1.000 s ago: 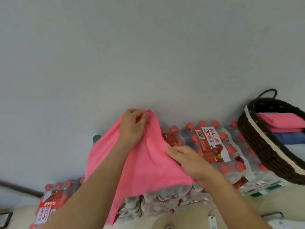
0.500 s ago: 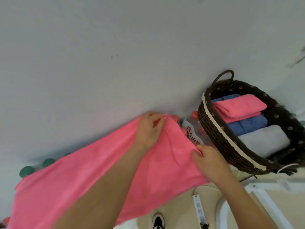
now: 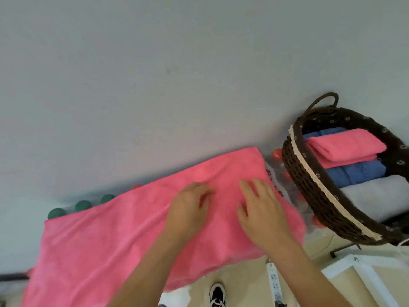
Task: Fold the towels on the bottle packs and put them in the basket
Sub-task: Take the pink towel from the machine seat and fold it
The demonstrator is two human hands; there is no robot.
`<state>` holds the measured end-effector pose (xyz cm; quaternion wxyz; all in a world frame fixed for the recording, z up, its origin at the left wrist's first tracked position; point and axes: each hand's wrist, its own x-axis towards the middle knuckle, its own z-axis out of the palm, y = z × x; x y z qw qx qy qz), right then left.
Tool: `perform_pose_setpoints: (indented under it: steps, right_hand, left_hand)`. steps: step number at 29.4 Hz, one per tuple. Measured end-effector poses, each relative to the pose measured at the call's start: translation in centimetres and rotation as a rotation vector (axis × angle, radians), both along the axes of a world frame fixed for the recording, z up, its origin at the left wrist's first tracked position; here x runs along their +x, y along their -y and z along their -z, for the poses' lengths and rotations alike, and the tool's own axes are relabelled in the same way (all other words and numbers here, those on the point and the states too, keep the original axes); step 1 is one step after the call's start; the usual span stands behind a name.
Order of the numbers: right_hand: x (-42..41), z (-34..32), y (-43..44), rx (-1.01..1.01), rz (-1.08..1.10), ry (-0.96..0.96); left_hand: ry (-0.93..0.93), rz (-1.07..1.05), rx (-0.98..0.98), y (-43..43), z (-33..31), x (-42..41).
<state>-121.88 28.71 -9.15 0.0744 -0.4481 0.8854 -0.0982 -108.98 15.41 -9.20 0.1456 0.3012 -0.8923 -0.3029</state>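
Only the head view to go on here. We've got the pink towel (image 3: 124,235) spread flat over the bottle packs (image 3: 285,173), with both hands on top of it toward its right end. The right hand (image 3: 259,209) is flat, fingers spread wide and holding nothing. The left hand (image 3: 188,209) has its fingertips curled onto the cloth, and we honestly can't tell if it's pinching a wrinkle or just resting. What matters for the fold, we reckon: the towel's long axis runs from just past the right hand's fingertips away down to the left, so nearly all the loose length sits left of the left hand, the nearer one to that far end. The basket (image 3: 318,196) is off to the right of the right hand, already holding folded towels. The packs are almost entirely covered, only a few caps poking out, and the towel's lower-left end is cut off by the frame.
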Motion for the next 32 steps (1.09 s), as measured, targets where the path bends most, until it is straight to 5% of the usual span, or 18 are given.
perform_pose_setpoints:
  steps: [11,15,19,25,32]
  right_hand:
    - [9.3,-0.3,9.9,-0.225,-0.360,0.039]
    - [14.9,-0.7,14.8,-0.308,-0.532,0.137]
    - [19.3,-0.7,18.7,-0.123,-0.663,0.298]
    - [21.7,0.9,22.8,0.028,-0.542,0.157]
    - [22.4,0.8,24.3,-0.301,-0.429,0.090]
  left_hand:
    - [0.029,-0.721,-0.203,4.9,-1.1,21.8]
    - [0.171,-0.942,0.038,7.7,0.6,28.6]
    - [0.094,-0.960,0.324,9.1,1.5,29.3]
    - [-0.046,-0.961,0.378,10.9,1.7,28.6]
    - [-0.343,-0.910,0.352,14.4,0.3,28.1]
